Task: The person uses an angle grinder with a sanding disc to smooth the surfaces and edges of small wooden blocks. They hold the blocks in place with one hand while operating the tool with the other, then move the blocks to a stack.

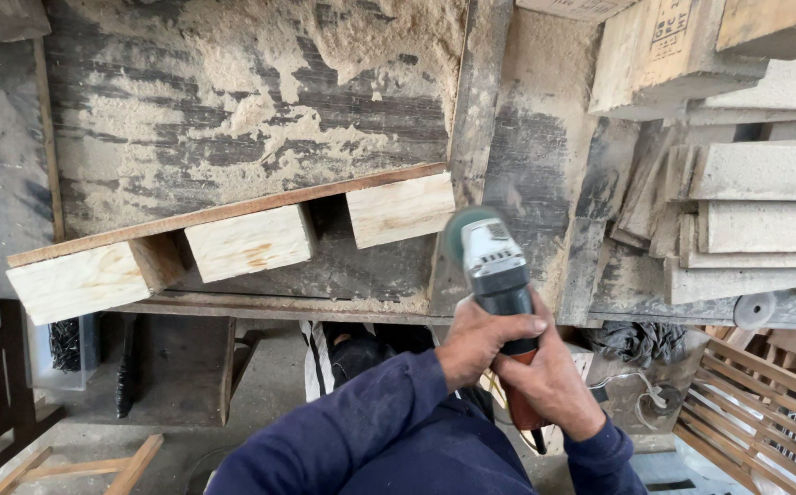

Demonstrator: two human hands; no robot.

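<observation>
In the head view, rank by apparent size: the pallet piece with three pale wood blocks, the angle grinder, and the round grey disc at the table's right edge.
1. Pallet piece with three pale wood blocks, largest.
2. Grey and black angle grinder, held in both hands; it sits nearer the camera, so it looks larger than it is.
3. Round grey disc, smallest.

Grinder disc (465, 229) blurred, edge unreadable. Grinder body (499, 284) partly hidden under left hand (482, 337) and right hand (549, 376). Stacked boards (764, 220) cut off at right edge; markings on block (664, 46) too small.
</observation>
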